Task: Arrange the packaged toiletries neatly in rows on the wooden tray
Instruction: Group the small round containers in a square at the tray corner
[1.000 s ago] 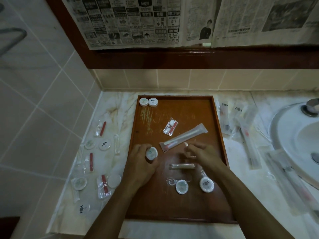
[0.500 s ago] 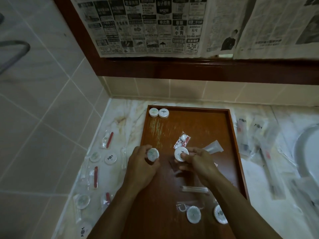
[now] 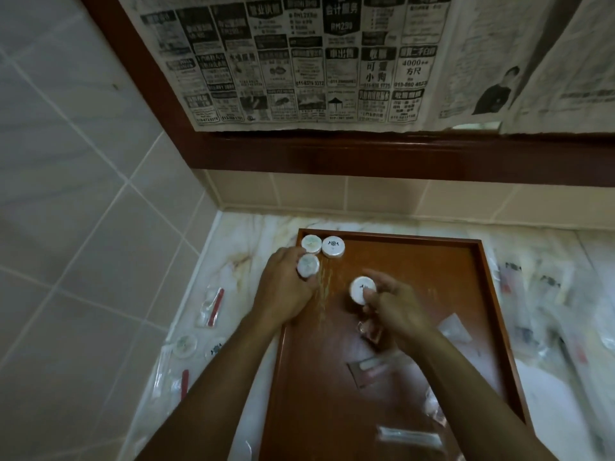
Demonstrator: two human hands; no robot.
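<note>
Tray: my wooden tray [image 3: 392, 254] is rectangular, reddish-brown, glossy, with a low raised rim; pale scuffs run down its left part. It lies flat on the bench [image 3: 253, 234], a veined, polished marble.
Left hand: my left hand [image 3: 283, 287] has its fingers curled round a small round white puck [image 3: 308, 266], flat-faced with a faint printed mark, held just in front of the far-left corner pair.
Right hand: my right hand [image 3: 396, 304] pinches a second round white puck [image 3: 362, 289] over the tray's middle; fingers blurred.
Corner pair: two like white discs [image 3: 322, 245] sit side by side, touching, in the tray's far-left corner.
Loose packets on tray: clear crinkled sachets [image 3: 372, 366], long and flat, lie under my right forearm; contents too blurred to tell.
Bench left: clear sachets with red sticks [image 3: 213, 307] and round discs in film [image 3: 184, 344].
Bench right: long clear packets [image 3: 545, 294], blurred.
Wall: newspaper sheets [image 3: 299, 61] above a dark wooden frame.
</note>
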